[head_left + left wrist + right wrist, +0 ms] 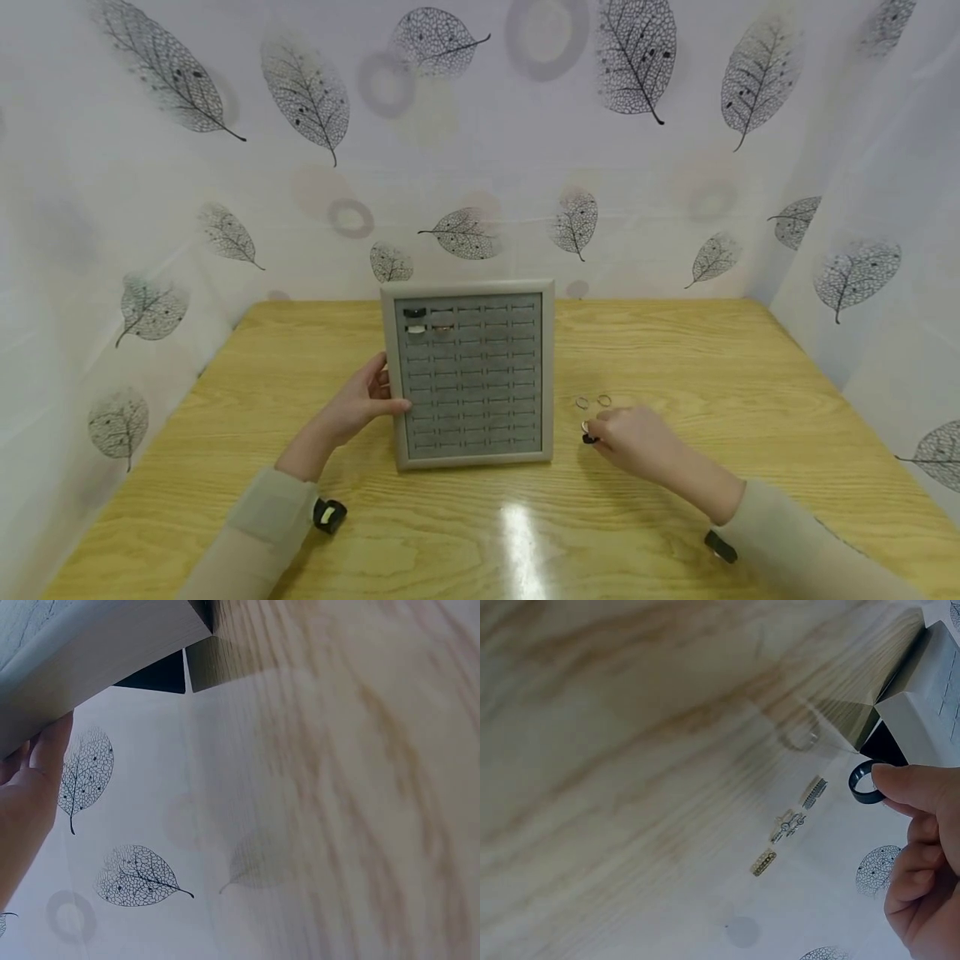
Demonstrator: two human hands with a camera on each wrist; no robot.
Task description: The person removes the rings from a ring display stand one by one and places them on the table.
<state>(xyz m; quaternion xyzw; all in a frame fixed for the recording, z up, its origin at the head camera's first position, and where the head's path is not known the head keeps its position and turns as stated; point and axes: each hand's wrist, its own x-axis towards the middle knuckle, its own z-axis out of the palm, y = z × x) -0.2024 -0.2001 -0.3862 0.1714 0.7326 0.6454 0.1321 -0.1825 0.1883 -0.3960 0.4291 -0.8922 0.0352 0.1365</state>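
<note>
A grey ring display board (472, 375) in a pale frame stands propped up on the table. My left hand (356, 404) grips its left edge, thumb over the front and fingers behind; in the left wrist view the fingers (51, 754) touch the frame's side (97, 656). Between thumb and fingers my right hand (637, 442) pinches a black ring (866, 782), right of the board. Several rings lie on the table by that hand, among them a silver ring (787, 825) and a gold-toned ring (763, 862). Upper-left slots hold a black ring (414, 313), a pale ring (416, 329) and a coppery ring (443, 327).
The wooden table (300, 350) runs back to a white curtain (465, 150) with leaf prints, which also hangs at both sides. Dark wrist devices sit at both sleeves. Light glares off the tabletop in front of the board.
</note>
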